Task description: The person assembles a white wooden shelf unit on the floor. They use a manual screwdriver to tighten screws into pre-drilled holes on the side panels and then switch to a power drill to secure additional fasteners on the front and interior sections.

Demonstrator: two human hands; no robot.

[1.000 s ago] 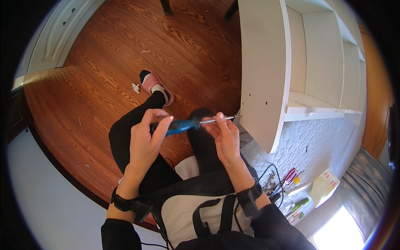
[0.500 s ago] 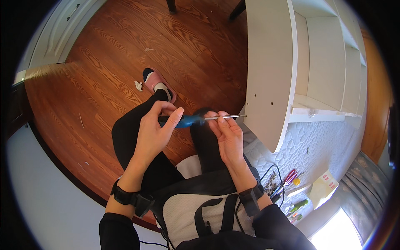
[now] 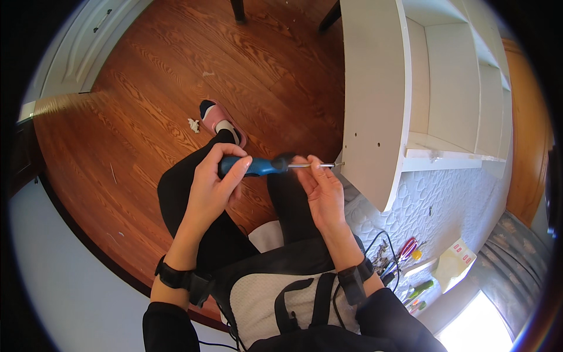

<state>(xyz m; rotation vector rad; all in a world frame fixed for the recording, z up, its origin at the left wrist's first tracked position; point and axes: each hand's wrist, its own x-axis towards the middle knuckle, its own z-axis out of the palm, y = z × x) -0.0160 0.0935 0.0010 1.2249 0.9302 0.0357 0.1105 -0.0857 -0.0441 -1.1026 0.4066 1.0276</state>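
My left hand (image 3: 212, 185) is closed around the blue-and-black handle of a screwdriver (image 3: 267, 167), with the thumb lying along it. The screwdriver is held nearly level above my legs, its metal shaft pointing right. Around the shaft, near the tip, the fingers of my right hand (image 3: 325, 193) are pinched. The tip meets a small screw at the near left edge of a white shelf unit's side panel (image 3: 375, 88); how deep the screw sits cannot be made out. Two small dark holes show in the panel close by.
The shelf unit lies on a white quilted mattress (image 3: 425, 196). On it are red-handled pliers or scissors (image 3: 407, 249), small hardware, a green-handled tool (image 3: 419, 288) and a cream box (image 3: 454, 264). Crumpled white paper (image 3: 193, 125) lies on the wooden floor (image 3: 152, 88) beside my pink slipper (image 3: 218, 117).
My left fingers have shifted around the handle and now wrap it more closely, showing more of its blue part. My right hand keeps its pinch on the shaft. The view has shifted slightly.
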